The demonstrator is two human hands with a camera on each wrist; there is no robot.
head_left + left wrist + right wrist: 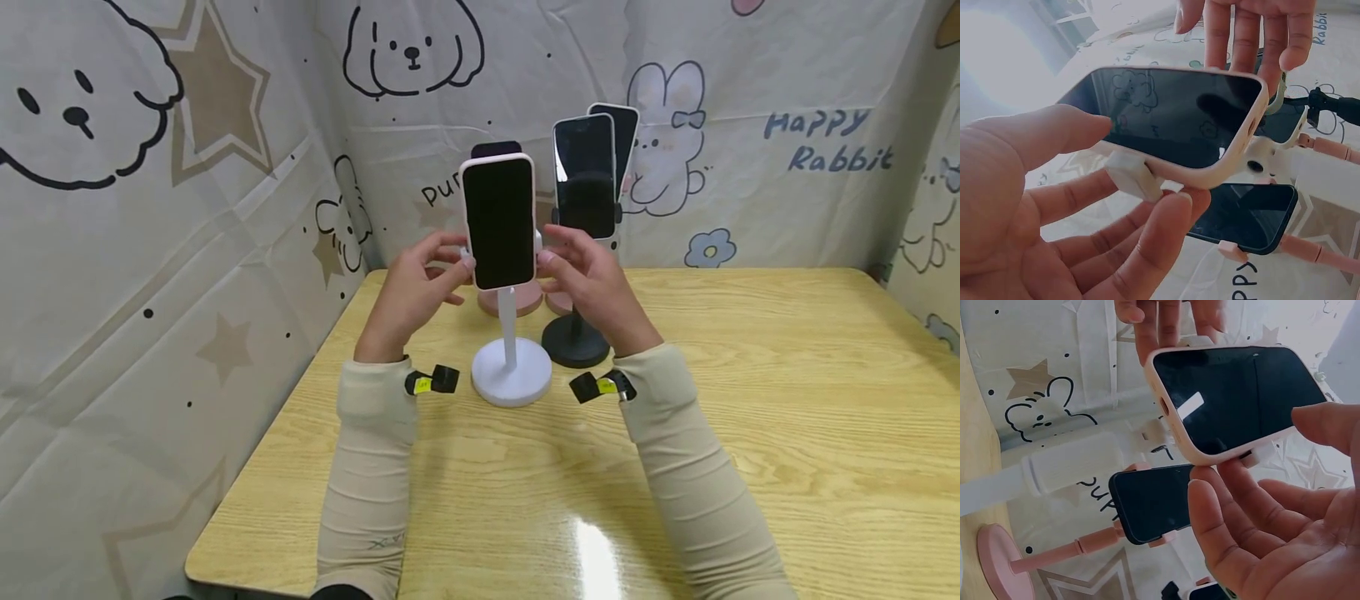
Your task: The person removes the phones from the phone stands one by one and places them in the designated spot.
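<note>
A smartphone [500,223] in a pale pink case stands upright in a white phone stand [512,375], its dark screen facing me. At its left edge is my left hand [420,287], thumb at the front rim and fingers curled behind. The left wrist view shows that thumb over the screen's edge, fingers around the white clamp arm [1132,175]. My right hand [592,279] holds the opposite edge the same way. In the right wrist view its thumb [1325,425] lies at the phone's edge, with the other fingers beneath the case.
Close behind on the right, a black phone stand [576,342] bears another phone [585,175]. Two pink stand bases [510,298] show farther back, with a phone [1154,503] on one. A patterned cloth [525,75] hangs behind the wooden table [780,400].
</note>
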